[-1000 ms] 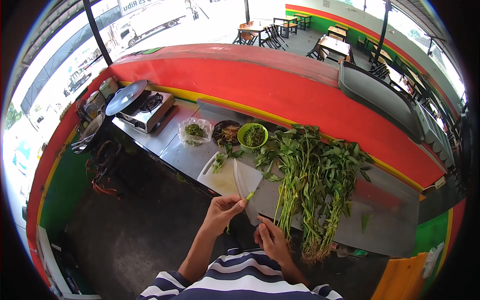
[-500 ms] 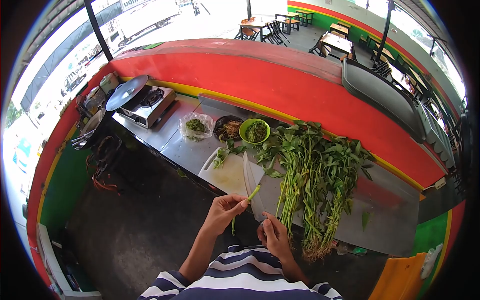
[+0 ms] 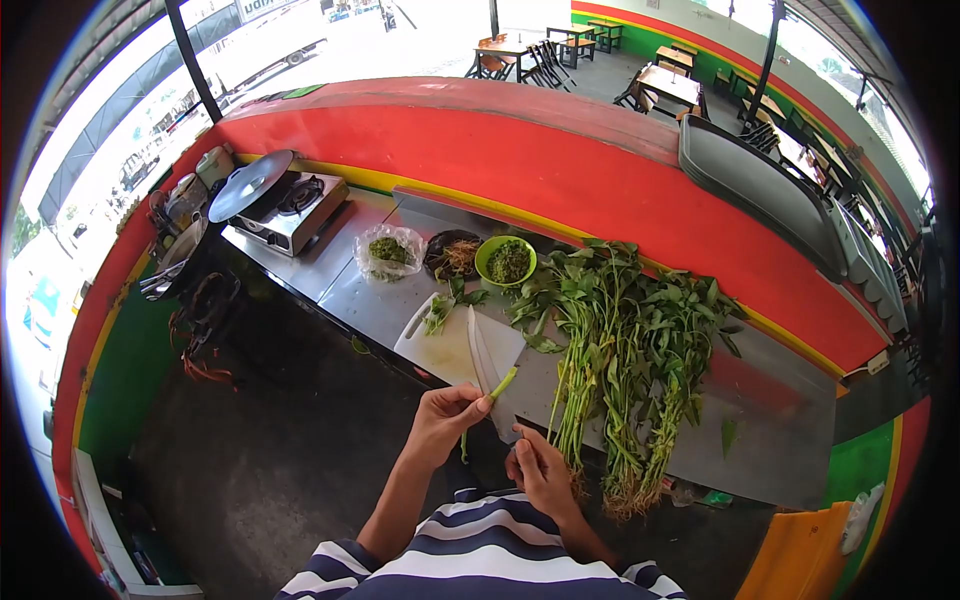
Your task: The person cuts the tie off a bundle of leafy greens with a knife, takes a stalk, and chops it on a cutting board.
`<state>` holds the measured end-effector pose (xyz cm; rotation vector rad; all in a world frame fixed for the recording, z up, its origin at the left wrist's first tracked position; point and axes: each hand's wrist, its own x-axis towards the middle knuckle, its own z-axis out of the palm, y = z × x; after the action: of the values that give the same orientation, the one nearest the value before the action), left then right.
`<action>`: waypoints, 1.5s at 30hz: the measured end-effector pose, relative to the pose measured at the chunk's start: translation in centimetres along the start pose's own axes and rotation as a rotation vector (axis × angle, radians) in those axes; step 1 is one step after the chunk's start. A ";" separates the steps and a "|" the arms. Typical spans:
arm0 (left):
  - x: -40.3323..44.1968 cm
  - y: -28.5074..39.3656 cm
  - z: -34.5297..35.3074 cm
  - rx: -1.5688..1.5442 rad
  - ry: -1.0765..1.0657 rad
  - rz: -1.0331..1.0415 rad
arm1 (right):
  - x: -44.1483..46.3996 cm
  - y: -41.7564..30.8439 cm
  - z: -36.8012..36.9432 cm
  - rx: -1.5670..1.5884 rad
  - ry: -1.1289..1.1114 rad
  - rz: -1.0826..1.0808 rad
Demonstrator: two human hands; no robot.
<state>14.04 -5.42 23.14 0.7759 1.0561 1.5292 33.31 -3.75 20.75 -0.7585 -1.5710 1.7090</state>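
Observation:
My left hand (image 3: 446, 418) pinches a green stem (image 3: 504, 383) between thumb and fingers, and part of the stem hangs below the hand. In my right hand (image 3: 541, 473) is the handle of a long knife (image 3: 480, 350), its blade pointing up and left beside the stem. Under the blade's upper part lies a white cutting board (image 3: 440, 351) with some green leaves (image 3: 438, 313) on it. To the right, long-stemmed leafy greens (image 3: 620, 370) with roots lie in bunches on the metal counter (image 3: 750, 450).
Behind the board are a green bowl (image 3: 506, 261) of chopped greens, a dark bowl (image 3: 453, 255) of scraps and a plastic bag (image 3: 388, 252) of greens. A gas stove (image 3: 292, 212) with a round lid (image 3: 252, 186) stands left. A red wall (image 3: 480, 160) borders the counter.
The knife blade swung right, away from the stem, then came back left against it. My right hand shifted slightly with it, while my left hand kept its hold on the stem.

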 end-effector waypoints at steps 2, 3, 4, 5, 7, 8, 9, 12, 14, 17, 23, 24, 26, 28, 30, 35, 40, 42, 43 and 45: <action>0.0 0.1 0.1 -0.024 0.015 -0.019 | -0.3 0.3 0.1 -0.013 -0.007 -0.005; -0.1 0.3 0.3 -0.031 0.010 -0.013 | -0.4 0.3 0.1 -0.011 0.000 -0.001; -0.2 0.4 0.4 -0.037 0.006 -0.008 | -0.5 0.3 0.1 -0.009 0.006 0.002; -0.3 0.3 0.5 -0.036 0.006 -0.008 | -0.5 0.2 0.1 -0.009 0.006 0.002; -0.4 0.0 0.6 -0.044 0.036 -0.031 | -0.7 0.1 0.1 0.028 0.045 0.062; -0.5 -0.1 0.5 -0.044 0.035 -0.031 | -0.7 0.2 0.0 0.028 0.046 0.061; -0.5 -0.3 0.3 0.002 0.022 -0.026 | -0.7 0.3 0.0 0.048 0.058 0.048; -0.8 -0.7 0.1 0.054 0.003 -0.040 | -0.6 0.5 -0.2 0.082 0.075 0.025; -1.0 -0.8 0.0 0.059 -0.001 -0.061 | -0.6 0.3 -0.2 0.094 0.081 0.017; -1.2 -0.9 0.2 0.078 -0.028 -0.042 | -0.6 0.0 -0.1 0.131 0.098 0.016; -1.2 -0.7 0.3 0.069 0.016 0.009 | -0.9 0.1 0.4 0.051 0.058 0.053; -1.3 -0.7 0.1 0.078 0.017 0.008 | -0.9 0.2 0.3 0.030 0.051 0.054; -1.3 -0.7 0.0 0.088 0.018 0.008 | -1.0 0.2 0.3 0.008 0.044 0.054; -1.4 -0.9 -0.2 0.091 0.025 0.008 | -1.1 0.2 0.4 0.025 0.036 0.080; -1.5 -0.7 0.1 0.088 0.039 0.010 | -1.2 0.2 0.5 0.029 0.041 0.075; -1.6 -0.7 0.1 0.074 0.076 0.035 | -1.3 0.0 0.8 0.018 0.044 0.062; -2.1 -0.5 0.2 0.067 -0.021 0.015 | -1.1 -0.9 1.2 0.071 0.077 0.037; -2.4 -0.3 0.6 0.090 0.026 -0.004 | -1.0 -0.9 1.2 0.061 0.072 0.032; -2.5 -0.2 0.6 0.115 0.069 -0.025 | -0.9 -0.9 1.3 0.051 0.071 0.025; -2.7 -0.3 0.5 0.112 0.077 -0.022 | -0.9 -0.9 1.3 0.054 0.064 0.033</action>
<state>15.19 -7.91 23.21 0.7847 1.2117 1.5011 32.94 -5.23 21.70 -0.8088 -1.4711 1.7265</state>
